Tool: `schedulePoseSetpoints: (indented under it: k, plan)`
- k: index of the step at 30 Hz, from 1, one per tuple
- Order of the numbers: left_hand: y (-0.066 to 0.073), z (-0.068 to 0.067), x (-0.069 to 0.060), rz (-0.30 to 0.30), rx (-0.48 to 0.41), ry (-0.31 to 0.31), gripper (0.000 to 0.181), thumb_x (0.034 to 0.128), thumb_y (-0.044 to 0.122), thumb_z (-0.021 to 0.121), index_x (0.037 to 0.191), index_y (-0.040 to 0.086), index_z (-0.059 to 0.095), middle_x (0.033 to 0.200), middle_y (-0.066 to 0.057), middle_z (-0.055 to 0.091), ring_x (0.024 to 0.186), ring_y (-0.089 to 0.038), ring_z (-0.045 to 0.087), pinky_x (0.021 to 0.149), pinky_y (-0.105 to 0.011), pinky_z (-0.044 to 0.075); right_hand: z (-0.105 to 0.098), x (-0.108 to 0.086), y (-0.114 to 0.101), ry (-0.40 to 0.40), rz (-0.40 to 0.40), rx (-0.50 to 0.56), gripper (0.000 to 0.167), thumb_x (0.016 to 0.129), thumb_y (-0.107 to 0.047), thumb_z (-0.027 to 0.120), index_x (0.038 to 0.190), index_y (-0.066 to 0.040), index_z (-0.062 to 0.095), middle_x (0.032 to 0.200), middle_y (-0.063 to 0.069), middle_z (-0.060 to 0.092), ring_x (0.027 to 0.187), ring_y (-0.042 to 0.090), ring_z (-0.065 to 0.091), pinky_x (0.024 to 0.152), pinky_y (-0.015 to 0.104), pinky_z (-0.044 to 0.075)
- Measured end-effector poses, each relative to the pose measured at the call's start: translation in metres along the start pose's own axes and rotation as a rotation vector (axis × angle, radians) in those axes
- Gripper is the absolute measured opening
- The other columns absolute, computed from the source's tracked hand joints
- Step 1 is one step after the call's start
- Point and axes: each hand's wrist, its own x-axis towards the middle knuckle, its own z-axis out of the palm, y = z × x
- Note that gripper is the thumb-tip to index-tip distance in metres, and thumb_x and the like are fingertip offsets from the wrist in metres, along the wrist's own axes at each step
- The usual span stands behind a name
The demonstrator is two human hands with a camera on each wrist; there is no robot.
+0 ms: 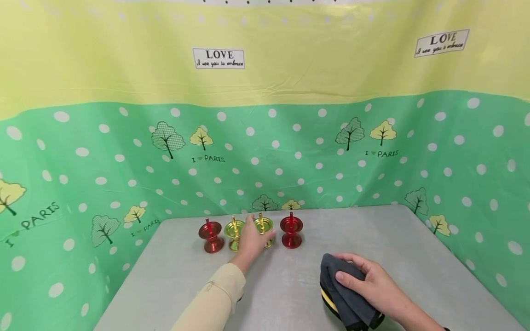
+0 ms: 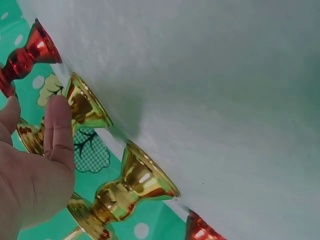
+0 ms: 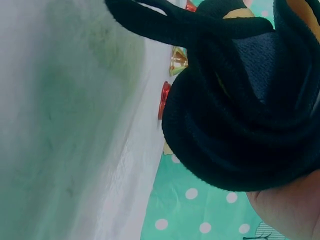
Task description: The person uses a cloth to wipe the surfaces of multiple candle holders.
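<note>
Overall, a green and yellow printed curtain (image 1: 296, 131) backs the scene, with a grey table (image 1: 165, 285) running up to it. At the near right, a dark grey cloth (image 1: 349, 299) with a yellow edge is clamped between the thumb and fingers of the right hand (image 1: 374, 280), well apart from the holders. Farther back, the left hand (image 1: 251, 236) is at the right gold holder (image 1: 266, 225), its thumb on 1 side and straight fingers on the other, apart from each other; I cannot tell whether they touch it. That holder stands upright in a row of 4, between the left gold holder (image 1: 234, 230) and the right red holder (image 1: 291, 227); the left red holder (image 1: 211, 234) ends the row. The step in hand seems to be taking hold of it; next probably calls for a careful pinch, sparing its neighbours.
</note>
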Motion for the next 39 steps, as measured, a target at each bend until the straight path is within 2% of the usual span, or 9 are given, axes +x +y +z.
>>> schedulePoseSetpoints:
  k: [8, 18, 22, 28, 31, 33, 35, 39]
  plan:
    - [-0.003, 0.000, 0.002, -0.020, -0.008, -0.001, 0.104, 0.0835, 0.034, 0.094, 0.163, 0.001, 0.035, 0.161, -0.028, 0.048, 0.149, -0.047, 0.048, 0.122, -0.060, 0.042, 0.002, 0.001, 0.000, 0.004, -0.005, -0.008, 0.060, 0.106, -0.032, 0.068, 0.157, -0.006, 0.050, 0.156, 0.031, 0.053, 0.131, 0.034, 0.068, 0.088, 0.029, 0.063]
    - [-0.003, 0.000, 0.003, -0.036, -0.017, 0.003, 0.102, 0.0816, 0.025, 0.096, 0.162, 0.003, 0.036, 0.157, -0.027, 0.052, 0.144, -0.045, 0.053, 0.120, -0.059, 0.045, 0.002, 0.001, 0.000, 0.006, -0.001, 0.005, 0.061, 0.106, -0.032, 0.068, 0.158, -0.005, 0.049, 0.155, 0.031, 0.054, 0.126, 0.030, 0.070, 0.086, 0.032, 0.063]
    - [-0.003, -0.002, 0.000, -0.020, -0.053, 0.017, 0.098, 0.0812, 0.023, 0.096, 0.160, 0.004, 0.040, 0.153, -0.025, 0.058, 0.140, -0.042, 0.058, 0.117, -0.056, 0.048, 0.001, 0.002, 0.000, -0.008, -0.005, 0.024, 0.062, 0.107, -0.031, 0.067, 0.159, -0.004, 0.046, 0.151, 0.032, 0.056, 0.117, 0.025, 0.074, 0.083, 0.036, 0.065]
    - [-0.001, -0.011, -0.009, 0.020, -0.120, 0.014, 0.093, 0.0817, 0.023, 0.096, 0.157, 0.003, 0.044, 0.147, -0.023, 0.063, 0.133, -0.039, 0.064, 0.113, -0.053, 0.053, 0.001, 0.004, -0.002, -0.003, 0.002, 0.015, 0.063, 0.107, -0.032, 0.067, 0.159, -0.004, 0.046, 0.150, 0.031, 0.058, 0.114, 0.022, 0.074, 0.083, 0.036, 0.065]
    - [0.000, -0.019, -0.018, 0.028, -0.185, -0.006, 0.091, 0.0810, 0.025, 0.096, 0.155, 0.002, 0.047, 0.146, -0.023, 0.063, 0.132, -0.038, 0.064, 0.112, -0.053, 0.054, 0.002, 0.004, -0.003, -0.002, 0.005, 0.015, 0.064, 0.106, -0.032, 0.068, 0.159, -0.004, 0.046, 0.151, 0.031, 0.058, 0.114, 0.023, 0.074, 0.083, 0.036, 0.065]
    - [0.001, -0.024, -0.026, 0.033, -0.264, -0.029, 0.088, 0.0806, 0.025, 0.096, 0.151, 0.000, 0.050, 0.143, -0.024, 0.065, 0.126, -0.036, 0.067, 0.108, -0.051, 0.056, 0.002, 0.005, -0.003, 0.002, 0.005, 0.006, 0.063, 0.106, -0.033, 0.068, 0.159, -0.005, 0.047, 0.151, 0.030, 0.058, 0.115, 0.022, 0.074, 0.083, 0.035, 0.064]
    - [0.001, -0.031, -0.034, 0.022, -0.363, -0.082, 0.085, 0.0821, 0.024, 0.095, 0.149, -0.002, 0.050, 0.141, -0.025, 0.066, 0.121, -0.032, 0.069, 0.104, -0.047, 0.059, 0.002, 0.006, -0.003, 0.009, 0.003, -0.001, 0.063, 0.106, -0.033, 0.068, 0.159, -0.005, 0.048, 0.151, 0.029, 0.059, 0.114, 0.022, 0.074, 0.082, 0.035, 0.064]
    - [0.001, -0.041, -0.049, -0.029, -0.626, -0.236, 0.078, 0.0911, 0.021, 0.088, 0.151, -0.006, 0.045, 0.145, -0.029, 0.063, 0.106, -0.021, 0.075, 0.094, -0.044, 0.064, 0.001, 0.008, -0.003, 0.018, -0.002, -0.002, 0.063, 0.106, -0.033, 0.068, 0.159, -0.005, 0.048, 0.149, 0.030, 0.060, 0.109, 0.023, 0.075, 0.080, 0.036, 0.065]
